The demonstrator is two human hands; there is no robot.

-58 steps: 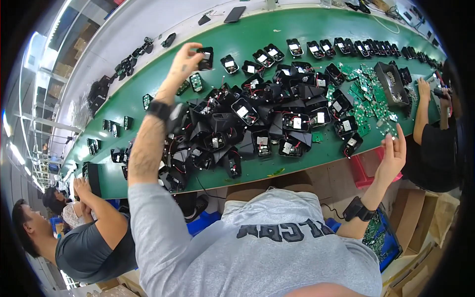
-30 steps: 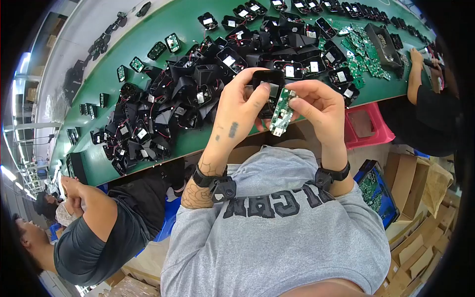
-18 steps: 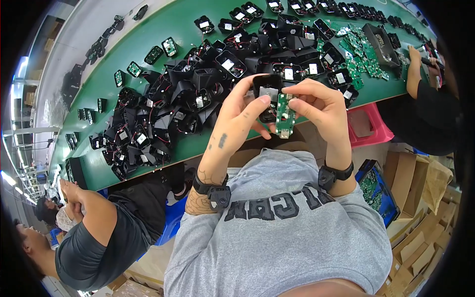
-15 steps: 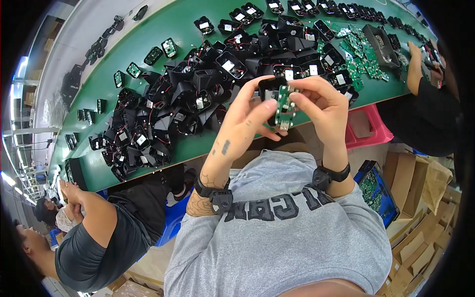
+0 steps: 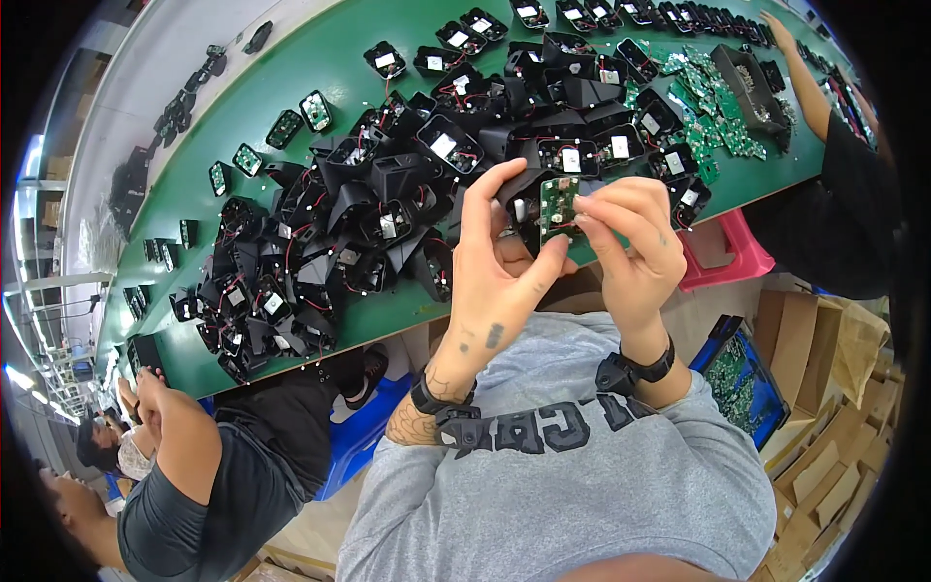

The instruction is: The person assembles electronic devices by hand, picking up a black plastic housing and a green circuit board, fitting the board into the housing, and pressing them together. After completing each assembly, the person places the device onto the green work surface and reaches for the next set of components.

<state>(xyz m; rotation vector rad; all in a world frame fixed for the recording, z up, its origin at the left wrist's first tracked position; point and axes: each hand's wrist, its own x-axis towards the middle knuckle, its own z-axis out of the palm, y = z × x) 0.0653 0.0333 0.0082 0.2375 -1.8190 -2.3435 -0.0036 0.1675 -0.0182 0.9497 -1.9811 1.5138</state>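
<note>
My left hand (image 5: 499, 257) is wrapped round an open black plastic housing (image 5: 525, 215), with its forefinger stretched along the far side. A green circuit board (image 5: 560, 204) stands at the housing's opening, its component side showing. My right hand (image 5: 635, 233) pinches the board's right edge between thumb and fingertips. The left thumb tip lies by the board's lower edge; I cannot tell whether it touches. Part of the housing is hidden behind the board and the left hand.
A heap of black housings (image 5: 383, 179) with red wires covers the green table (image 5: 320, 58). Loose green boards (image 5: 713, 107) lie beside a dark parts box (image 5: 749, 92). Co-workers flank me. A pink stool (image 5: 727, 254), a blue bin (image 5: 742, 373) and cardboard boxes (image 5: 810, 339) stand at right.
The board has turned from a narrow, steep angle to show its broad face. My right fingers have shifted to its right edge. The right co-worker's hand has moved farther up the table.
</note>
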